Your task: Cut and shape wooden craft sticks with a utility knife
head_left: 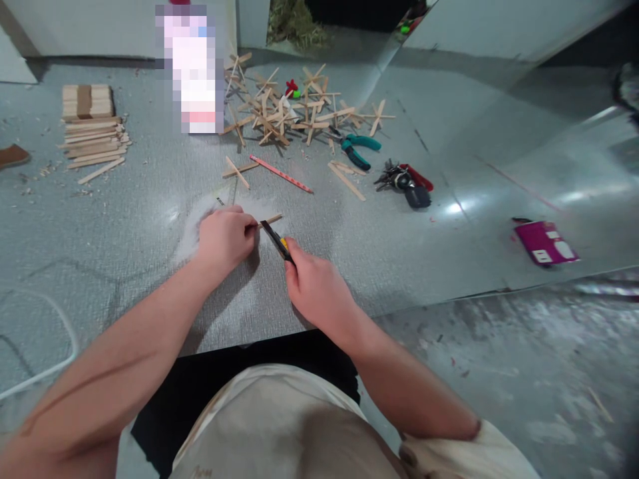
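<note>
My left hand (227, 233) is closed around one end of a thin wooden stick (272, 219), low over the grey table. In my right hand (317, 279) is a utility knife (276, 241) with a dark blade and a bit of yellow on its body. The blade meets the stick just beyond my left fingertips; how deep it sits cannot be made out. Pale dust lies on the table around my left hand. Just behind, two crossed sticks (237, 171) lie beside a red-and-white pencil (282, 174).
Farther back is a pile of joined stick crosses (279, 110) with teal-handled pliers (360, 150) at its edge. A bundle of sticks (90, 103) and loose ones lie left. Keys (399, 178) and a purple packet (546, 241) are on the right. A pixelated patch hides part of the back.
</note>
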